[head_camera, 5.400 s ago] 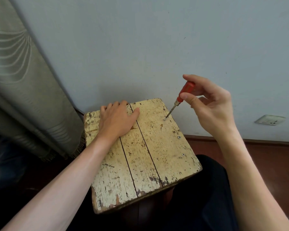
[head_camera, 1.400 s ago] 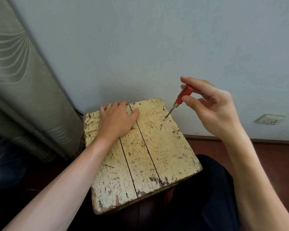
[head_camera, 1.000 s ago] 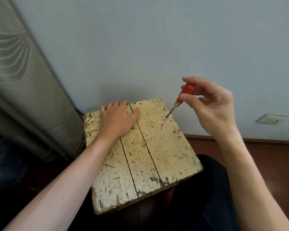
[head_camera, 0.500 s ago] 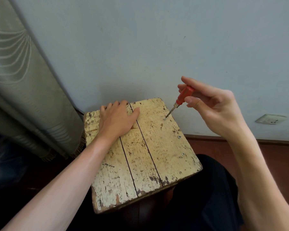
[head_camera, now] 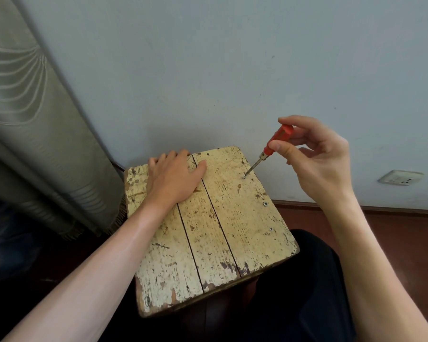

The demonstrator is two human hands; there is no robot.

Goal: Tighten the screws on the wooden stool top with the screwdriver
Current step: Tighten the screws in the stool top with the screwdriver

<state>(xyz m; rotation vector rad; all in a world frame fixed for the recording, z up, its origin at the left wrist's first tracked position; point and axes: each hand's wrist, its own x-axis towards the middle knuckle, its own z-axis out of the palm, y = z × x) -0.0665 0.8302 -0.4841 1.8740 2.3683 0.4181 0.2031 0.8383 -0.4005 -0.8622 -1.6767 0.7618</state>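
— Screwdriver (head_camera: 267,151) first: what does it look like?

— Small and slim. It has a red handle, a short pale collar below that, and a thin bare metal shaft.

— Where is it?

— Over the far right corner of the stool top (head_camera: 232,225), close to the wall (head_camera: 208,70). Its tip rests on a screw (head_camera: 243,177) in the right-hand plank.

— Which way does it point?

— It is tilted, not upright. The long axis runs from the tip, low and to the left, up to the butt of the handle, high and to the right, leaning out past the stool's right edge.

— Who holds it?

— The right hand (head_camera: 319,164). Thumb and forefinger pinch the red handle, the thumb near its lower end and the forefinger over its top; the other fingers (head_camera: 306,144) curl loosely behind.

— And the left hand (head_camera: 173,178)?

— It lies flat, palm down, on the far left part of the top. The fingers are straight and reach the far edge, the thumb is spread across the seam onto the right-hand plank, and it grips nothing.

— The top itself?

— Three planks run lengthwise, in cream paint that is chipped and worn, with bare brown wood at the near edge. Two more screws, one (head_camera: 265,204) and another (head_camera: 270,229), sit along the right edge, nearer to the person.

— Around it?

— A grey-green curtain (head_camera: 23,119) hangs to the left, a white socket (head_camera: 400,177) sits low on the wall to the right, and the floor (head_camera: 393,238) is red-brown.
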